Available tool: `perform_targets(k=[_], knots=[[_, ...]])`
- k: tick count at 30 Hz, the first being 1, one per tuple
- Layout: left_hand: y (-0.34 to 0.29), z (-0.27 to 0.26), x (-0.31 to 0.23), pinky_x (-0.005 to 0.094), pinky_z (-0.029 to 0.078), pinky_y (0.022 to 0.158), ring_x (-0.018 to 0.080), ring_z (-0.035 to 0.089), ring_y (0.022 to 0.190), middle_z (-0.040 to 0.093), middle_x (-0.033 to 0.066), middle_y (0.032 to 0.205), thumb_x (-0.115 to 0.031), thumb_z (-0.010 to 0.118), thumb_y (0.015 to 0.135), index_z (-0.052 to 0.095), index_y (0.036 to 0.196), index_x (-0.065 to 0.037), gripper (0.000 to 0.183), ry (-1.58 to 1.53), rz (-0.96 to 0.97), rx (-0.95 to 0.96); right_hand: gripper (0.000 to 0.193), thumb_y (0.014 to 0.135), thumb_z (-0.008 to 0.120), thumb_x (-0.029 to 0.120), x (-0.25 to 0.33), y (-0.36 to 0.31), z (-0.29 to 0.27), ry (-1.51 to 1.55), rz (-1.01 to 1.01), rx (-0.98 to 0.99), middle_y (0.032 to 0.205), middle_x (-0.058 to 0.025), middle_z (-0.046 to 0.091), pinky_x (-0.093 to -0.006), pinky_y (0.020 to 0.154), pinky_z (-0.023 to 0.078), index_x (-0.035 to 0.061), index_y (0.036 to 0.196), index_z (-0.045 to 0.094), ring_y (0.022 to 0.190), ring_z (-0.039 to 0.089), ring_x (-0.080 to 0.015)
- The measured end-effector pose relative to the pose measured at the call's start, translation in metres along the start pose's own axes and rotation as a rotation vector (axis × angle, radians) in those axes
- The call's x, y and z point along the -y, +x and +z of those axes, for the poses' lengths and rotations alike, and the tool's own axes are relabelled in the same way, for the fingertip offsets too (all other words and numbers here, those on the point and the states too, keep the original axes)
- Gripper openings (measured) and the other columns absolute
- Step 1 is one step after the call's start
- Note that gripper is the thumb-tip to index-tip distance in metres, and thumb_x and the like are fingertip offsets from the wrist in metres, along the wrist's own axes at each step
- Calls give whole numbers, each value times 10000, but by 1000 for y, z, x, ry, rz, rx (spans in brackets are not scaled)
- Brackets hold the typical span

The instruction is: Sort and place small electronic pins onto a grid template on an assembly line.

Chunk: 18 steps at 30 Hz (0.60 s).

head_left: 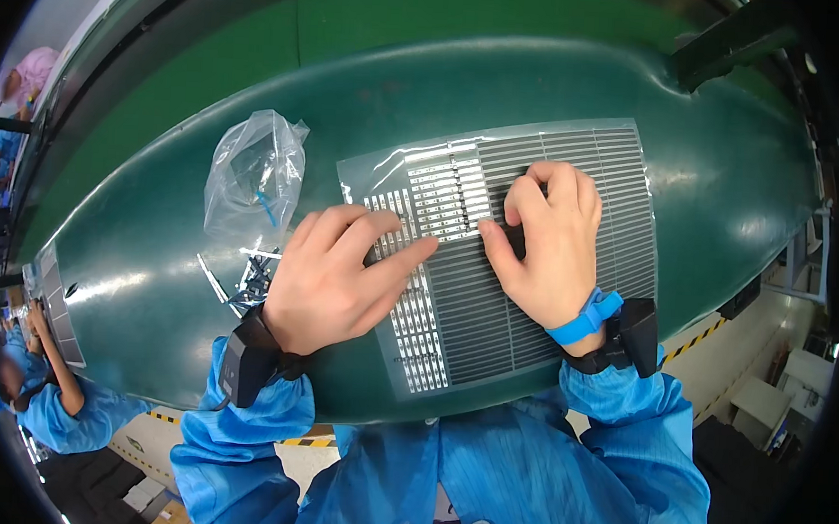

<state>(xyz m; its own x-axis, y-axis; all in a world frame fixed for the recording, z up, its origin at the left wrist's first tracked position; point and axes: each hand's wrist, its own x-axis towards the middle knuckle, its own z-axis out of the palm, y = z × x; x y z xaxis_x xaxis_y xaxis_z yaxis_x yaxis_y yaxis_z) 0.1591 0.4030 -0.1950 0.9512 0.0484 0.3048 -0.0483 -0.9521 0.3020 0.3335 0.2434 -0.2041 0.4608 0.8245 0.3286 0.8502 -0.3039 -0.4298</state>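
spanning the striped sheet [478, 313] on the green desk [142, 304], both bare hands are right over the work! the left grip [328, 281] has its thumb and forefinger apart, with fingertips down at the white strips; the right grip [559, 255] is curled, a gap showing between thumb and forefinger, the thumb tip at the strips' near right corner. whether either one presses on the sheet, i can't tell.

look at the sheet itself: it lies flat below both grips, dark lined stretches under and around the right one, and a block of short white strips [442, 189] between the two, a little beyond them. more strips run under the left fingers and down toward the person.

out beyond the left grip and to its left, there's a crumpled clear bag [253, 173]; just left of that same grip, a loose heap of slim pieces [253, 284]. behind the right grip, a blue band [587, 318] circles the wrist. far left of the left grip, a co-worker in blue [60, 414] reaches to a panelled sheet [60, 310].
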Motion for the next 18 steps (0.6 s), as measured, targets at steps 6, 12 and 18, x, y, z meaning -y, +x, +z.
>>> perform_targets(k=[6, 12, 18], knots=[[-1, -2, -3, 382, 496, 796, 276, 575, 966, 594, 86, 1067, -57, 719, 672, 734, 1118, -155, 457, 15, 6, -29, 263, 750, 729, 98, -20, 0, 3, 198, 65, -34, 1042, -128, 522, -438, 879, 351, 72, 881, 502, 998, 473, -338], [-4, -8, -20, 385, 481, 848, 274, 579, 1032, 593, 85, 1123, -78, 730, 713, 690, 1184, -158, 480, 83, -59, 25, 419, 745, 776, 180, -7, -1, 4, 81, -10, -25, 1152, -163, 507, -469, 945, 346, 54, 1042, 508, 1099, 459, -372], [-22, -40, -39, 405, 486, 856, 285, 602, 1052, 617, 86, 1125, -101, 727, 783, 665, 1111, -96, 334, 21, -239, -32, 423, 729, 726, 36, -11, -4, 4, 109, 0, -22, 1240, -180, 494, -472, 1015, 342, 53, 1088, 503, 1178, 450, -389]])
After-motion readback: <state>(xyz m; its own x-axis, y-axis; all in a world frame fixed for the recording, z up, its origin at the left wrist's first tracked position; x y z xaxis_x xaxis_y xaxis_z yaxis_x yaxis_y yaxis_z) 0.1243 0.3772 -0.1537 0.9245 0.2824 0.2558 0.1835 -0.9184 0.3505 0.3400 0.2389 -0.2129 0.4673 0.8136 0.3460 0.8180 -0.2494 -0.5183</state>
